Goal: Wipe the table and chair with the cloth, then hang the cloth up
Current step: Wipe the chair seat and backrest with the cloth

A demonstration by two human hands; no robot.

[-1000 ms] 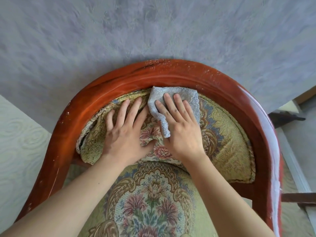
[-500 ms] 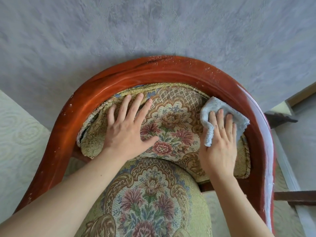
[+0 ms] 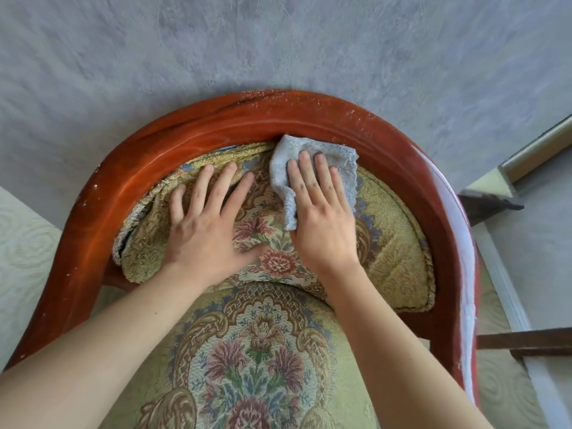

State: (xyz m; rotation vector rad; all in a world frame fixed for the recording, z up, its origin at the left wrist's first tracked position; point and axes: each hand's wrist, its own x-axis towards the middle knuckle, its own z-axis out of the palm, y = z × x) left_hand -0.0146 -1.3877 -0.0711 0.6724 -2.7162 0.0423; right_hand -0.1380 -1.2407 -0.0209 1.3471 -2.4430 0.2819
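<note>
I have just the one head view, looking steeply down from above the chair [image 3: 309,119], close over its seat, facing its curved wooden back rail with the grey wall beyond it.

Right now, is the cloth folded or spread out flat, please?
Bunched, not flat: the cloth is crumpled under the right hand, one edge hanging down.

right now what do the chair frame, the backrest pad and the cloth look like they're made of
Chair frame: looks like wood with a glossy reddish varnish; grain streaks, shine and pale chips along the edge show.
Backrest pad: woven tapestry-type upholstery, matte, with floral pattern and visible weave; the fibre cannot be told.
Cloth: soft fuzzy pale blue-grey fabric, probably microfibre or terry, judging by its napped edge. The right hand presses it flat.
</note>
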